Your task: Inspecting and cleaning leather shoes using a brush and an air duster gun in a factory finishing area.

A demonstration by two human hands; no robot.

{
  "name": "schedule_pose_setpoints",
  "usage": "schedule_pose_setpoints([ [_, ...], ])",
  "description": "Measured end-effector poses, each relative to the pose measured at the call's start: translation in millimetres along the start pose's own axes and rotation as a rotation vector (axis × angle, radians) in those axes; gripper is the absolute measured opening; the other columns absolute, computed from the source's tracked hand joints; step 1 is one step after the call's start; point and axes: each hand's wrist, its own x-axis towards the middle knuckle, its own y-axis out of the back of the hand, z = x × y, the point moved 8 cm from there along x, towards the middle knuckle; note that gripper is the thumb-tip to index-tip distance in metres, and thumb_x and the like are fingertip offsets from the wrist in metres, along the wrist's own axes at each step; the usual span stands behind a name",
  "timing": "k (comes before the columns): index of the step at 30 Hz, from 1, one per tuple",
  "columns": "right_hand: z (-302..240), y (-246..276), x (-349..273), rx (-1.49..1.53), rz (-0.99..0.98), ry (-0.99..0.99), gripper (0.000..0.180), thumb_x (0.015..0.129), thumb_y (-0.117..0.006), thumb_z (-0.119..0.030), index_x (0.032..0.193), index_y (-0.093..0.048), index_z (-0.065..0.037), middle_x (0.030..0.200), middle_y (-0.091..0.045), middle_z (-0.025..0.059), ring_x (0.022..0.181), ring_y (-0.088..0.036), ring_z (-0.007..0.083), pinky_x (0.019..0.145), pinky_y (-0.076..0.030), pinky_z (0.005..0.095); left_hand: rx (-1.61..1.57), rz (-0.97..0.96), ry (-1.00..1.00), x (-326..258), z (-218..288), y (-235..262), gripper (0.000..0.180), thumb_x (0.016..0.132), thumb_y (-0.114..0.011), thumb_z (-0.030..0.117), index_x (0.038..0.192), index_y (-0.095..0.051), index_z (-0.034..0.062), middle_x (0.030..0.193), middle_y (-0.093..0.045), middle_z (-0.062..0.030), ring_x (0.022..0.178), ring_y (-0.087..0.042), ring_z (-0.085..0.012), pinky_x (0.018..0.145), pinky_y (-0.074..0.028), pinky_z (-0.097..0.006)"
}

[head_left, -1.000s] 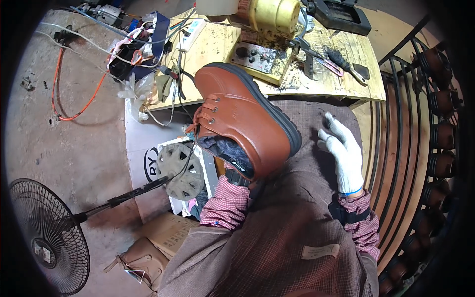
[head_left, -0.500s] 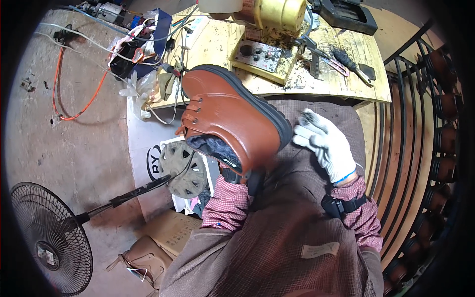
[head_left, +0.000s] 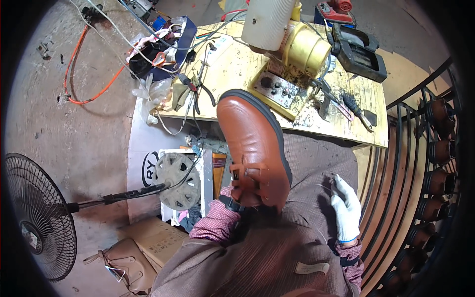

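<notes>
A brown leather lace-up shoe (head_left: 250,131) with a dark sole is held over my lap, its toe pointing away from me and its laces near me. My left hand carries it from below and behind. That hand is hidden by the shoe; only the checked sleeve and a dark wrist strap show. My right hand (head_left: 346,213), in a white glove, is apart from the shoe, over the right side of my lap. Its thumb and forefinger stand apart. A thin pale thread (head_left: 323,186) shows near its fingertips; whether they touch it I cannot make out.
Ahead stands a wooden bench (head_left: 366,99) with a yellow machine (head_left: 306,47), a control box (head_left: 277,91), pliers, a brush and a black tray (head_left: 361,54). A fan (head_left: 37,218) is at left. On the right, a black rack (head_left: 396,163) stands beside several brown shoes.
The shoe has turned so its toe points farther away and its fur-lined opening no longer shows. My right hand has moved down and away from it. The whole view has shifted.
</notes>
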Motion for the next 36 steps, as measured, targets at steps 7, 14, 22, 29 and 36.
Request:
schedule_pose_setpoints([
  [7,-119,-66,-27,-1.024,-0.211,0.720,0.049,0.078,-0.072,-0.016,0.127,-0.070,-0.008,0.133,-0.064,0.0242,0.113,-0.066,0.0429,0.100,-0.053,0.0480,-0.012,-0.030,0.084,23,-16,-15,0.093,0.093,-0.039,0.084,0.153,-0.046,0.0131,0.146,-0.057,-0.0206,0.121,-0.065,-0.0394,0.103,-0.054,-0.058],
  [14,-111,-80,-55,-0.991,-0.356,0.877,0.048,0.076,-0.073,-0.014,0.124,-0.072,-0.009,0.120,-0.069,0.0216,0.105,-0.070,0.0395,0.093,-0.057,0.0466,-0.036,-0.059,0.163,16,-37,-25,0.095,0.092,-0.039,0.086,0.154,-0.046,0.0132,0.146,-0.057,-0.0210,0.119,-0.066,-0.0400,0.101,-0.055,-0.059],
  [22,-71,-19,80,-0.398,0.048,0.475,0.089,0.084,-0.080,-0.028,0.159,-0.039,-0.002,0.157,-0.048,0.0232,0.147,-0.046,0.0309,0.120,-0.036,0.0379,0.443,0.152,0.071,27,-3,56,0.101,0.091,-0.036,0.088,0.158,-0.039,0.0123,0.150,-0.054,-0.0202,0.128,-0.061,-0.0416,0.103,-0.055,-0.061],
  [29,-26,-42,231,-0.070,-0.043,0.125,0.077,0.088,-0.077,-0.021,0.154,-0.045,0.001,0.127,-0.067,0.0120,0.107,-0.064,0.0176,0.097,-0.053,0.0310,0.456,0.225,-0.032,14,10,65,0.083,0.103,-0.033,0.072,0.158,-0.038,0.0093,0.150,-0.053,-0.0184,0.132,-0.058,-0.0375,0.111,-0.050,-0.056],
  [36,-13,-69,249,0.074,-0.086,0.025,0.022,0.093,-0.071,-0.015,0.112,-0.072,-0.004,0.091,-0.067,-0.0033,0.081,-0.058,0.0068,0.076,-0.048,0.0247,0.438,0.266,-0.041,8,4,60,0.082,0.104,-0.033,0.070,0.157,-0.038,0.0088,0.150,-0.054,-0.0184,0.133,-0.058,-0.0370,0.112,-0.050,-0.055],
])
